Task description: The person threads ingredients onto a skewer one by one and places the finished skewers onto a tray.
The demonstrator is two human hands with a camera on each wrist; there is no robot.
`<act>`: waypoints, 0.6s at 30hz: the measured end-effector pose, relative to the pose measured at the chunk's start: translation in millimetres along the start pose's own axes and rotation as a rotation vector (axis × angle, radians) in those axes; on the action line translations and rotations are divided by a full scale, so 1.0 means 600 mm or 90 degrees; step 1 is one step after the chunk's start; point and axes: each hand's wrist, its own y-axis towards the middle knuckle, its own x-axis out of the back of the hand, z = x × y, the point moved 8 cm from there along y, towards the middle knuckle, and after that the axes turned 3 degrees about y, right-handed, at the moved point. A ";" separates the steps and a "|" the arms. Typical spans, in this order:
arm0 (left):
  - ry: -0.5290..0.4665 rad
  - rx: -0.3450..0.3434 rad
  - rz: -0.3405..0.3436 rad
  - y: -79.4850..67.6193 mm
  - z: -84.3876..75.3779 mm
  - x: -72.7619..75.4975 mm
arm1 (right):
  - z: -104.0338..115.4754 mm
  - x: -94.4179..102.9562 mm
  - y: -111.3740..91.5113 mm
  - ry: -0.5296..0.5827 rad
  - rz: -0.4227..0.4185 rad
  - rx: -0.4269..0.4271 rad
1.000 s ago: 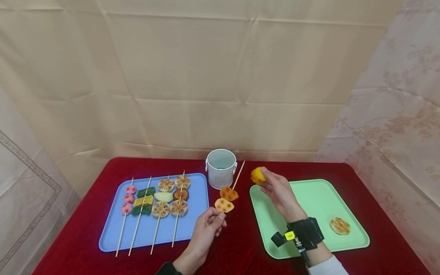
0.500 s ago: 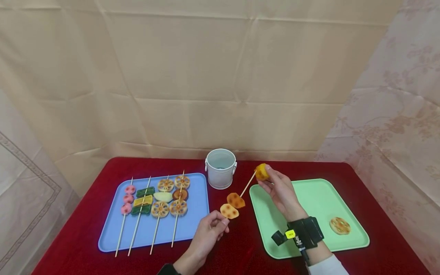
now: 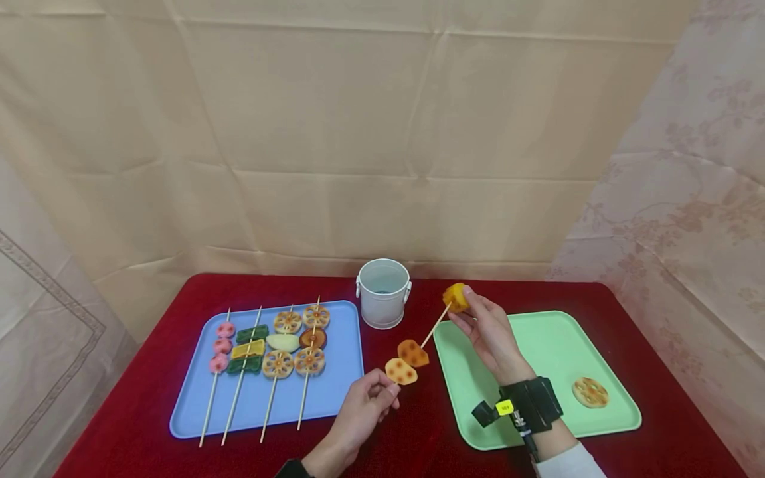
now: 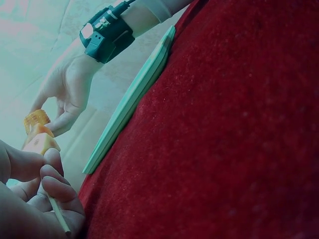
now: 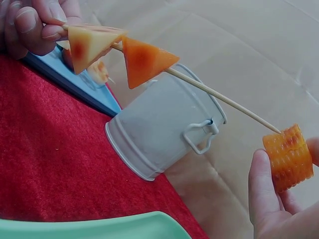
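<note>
My left hand (image 3: 364, 405) grips a wooden skewer (image 5: 224, 98) just below a pale yellow piece with brown spots (image 3: 401, 372). Above that piece an orange spotted piece (image 3: 414, 353) is threaded on the same stick. Between thumb and fingers my right hand (image 3: 491, 335) pinches a yellow corn chunk (image 5: 289, 157). In the right wrist view the skewer's tip meets the corn's edge; how deep it goes I cannot tell. The left wrist view shows the skewer's lower end (image 4: 60, 215) under the left fingers, with the corn and the right hand beyond.
A blue tray (image 3: 343, 392) on the left bears several finished-looking skewers. At the right lies a green tray (image 3: 552, 325) with one browned lotus root slice (image 3: 590, 392). A white metal bucket (image 3: 383, 302) stands at the back, on the red tablecloth (image 3: 418, 431).
The left hand has shifted slightly right, and the skewer has tilted right until its tip meets the corn. The right hand has moved a little to the right with the corn.
</note>
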 end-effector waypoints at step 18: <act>-0.010 0.002 -0.015 -0.001 -0.004 0.004 | 0.001 -0.024 -0.010 -0.202 0.046 0.072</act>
